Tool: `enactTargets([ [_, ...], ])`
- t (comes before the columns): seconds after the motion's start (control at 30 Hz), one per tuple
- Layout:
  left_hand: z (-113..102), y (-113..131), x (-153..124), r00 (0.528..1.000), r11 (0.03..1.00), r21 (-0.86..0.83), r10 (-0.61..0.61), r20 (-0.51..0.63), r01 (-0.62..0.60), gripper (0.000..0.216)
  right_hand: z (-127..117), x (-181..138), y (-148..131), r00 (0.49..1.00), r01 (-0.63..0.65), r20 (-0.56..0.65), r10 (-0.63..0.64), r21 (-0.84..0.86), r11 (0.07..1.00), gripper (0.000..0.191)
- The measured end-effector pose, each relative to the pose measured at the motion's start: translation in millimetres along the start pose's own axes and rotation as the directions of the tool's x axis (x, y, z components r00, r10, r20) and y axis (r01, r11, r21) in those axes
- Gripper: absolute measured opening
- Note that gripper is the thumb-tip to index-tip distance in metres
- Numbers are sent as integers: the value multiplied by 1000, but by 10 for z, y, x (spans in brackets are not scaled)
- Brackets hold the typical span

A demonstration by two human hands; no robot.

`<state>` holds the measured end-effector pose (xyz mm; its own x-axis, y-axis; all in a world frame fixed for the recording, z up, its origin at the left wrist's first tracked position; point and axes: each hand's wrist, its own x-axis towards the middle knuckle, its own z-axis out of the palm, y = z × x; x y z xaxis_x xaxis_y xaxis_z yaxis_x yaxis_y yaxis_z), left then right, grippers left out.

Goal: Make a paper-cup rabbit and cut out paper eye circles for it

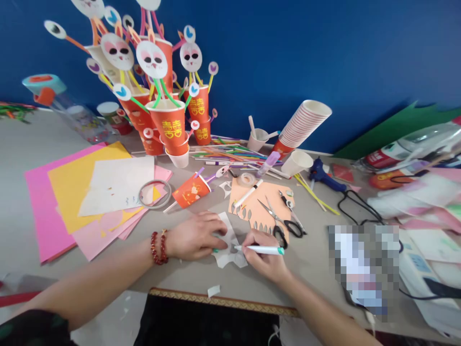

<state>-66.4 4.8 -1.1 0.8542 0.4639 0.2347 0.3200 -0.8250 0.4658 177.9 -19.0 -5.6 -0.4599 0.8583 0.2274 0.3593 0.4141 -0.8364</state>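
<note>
My left hand (196, 236), with a red bead bracelet at the wrist, lies flat with fingers stretched out on a white paper cutout (230, 250) near the table's front edge, pressing it down. My right hand (264, 257) is closed round a white pen with a teal cap (261, 249), its tip touching the cutout. Just beyond lie scissors (284, 218) and a white marker (248, 193) on an orange paper sheet (257, 204), and an orange paper cup (190, 191) lies on its side.
Pink, yellow and white sheets (82, 192) and a tape ring (154, 193) lie at left. Decorated orange cups with bunny faces (158, 96) stand at the back, with straws, a cup stack (304, 122) and a blue glue gun (322, 175). Clutter fills the right.
</note>
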Motion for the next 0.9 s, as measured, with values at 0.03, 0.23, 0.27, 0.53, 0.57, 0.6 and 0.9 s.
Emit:
enactTargets([
  [0.03, 1, -7, 2, 1000, 1000, -2, 0, 1, 0, 25, -1, 5, -3, 1000, 0, 8, 0, -3, 1000, 13],
  [0.23, 5, -23, 3, 1000, 1000, -5, -5, 9, 5, 23, 10, 15, -7, 1000, -14, 16, 15, -15, 1000, 13],
  [0.27, 4, -23, 2, 1000, 1000, -6, -10, 10, 10, 23, 12, 15, -9, 1000, -15, 12, 15, -14, 1000, 13],
  [0.53, 9, -21, 3, 1000, 1000, -23, -20, -2, 20, 23, 19, 15, -6, 999, -29, 34, 29, -13, 1000, 14],
  [0.57, 10, -22, 3, 1000, 999, -25, -19, -7, 19, 23, 19, 13, -5, 999, -33, 39, 33, -16, 999, 13],
  [0.6, 10, -22, 3, 1000, 999, -27, -18, -9, 18, 23, 19, 11, -5, 998, -36, 43, 37, -20, 999, 13],
  [0.9, 7, -15, 7, 1000, 999, -35, -28, -9, 27, 23, 20, 14, -10, 998, -48, 49, 49, -30, 998, 12],
])
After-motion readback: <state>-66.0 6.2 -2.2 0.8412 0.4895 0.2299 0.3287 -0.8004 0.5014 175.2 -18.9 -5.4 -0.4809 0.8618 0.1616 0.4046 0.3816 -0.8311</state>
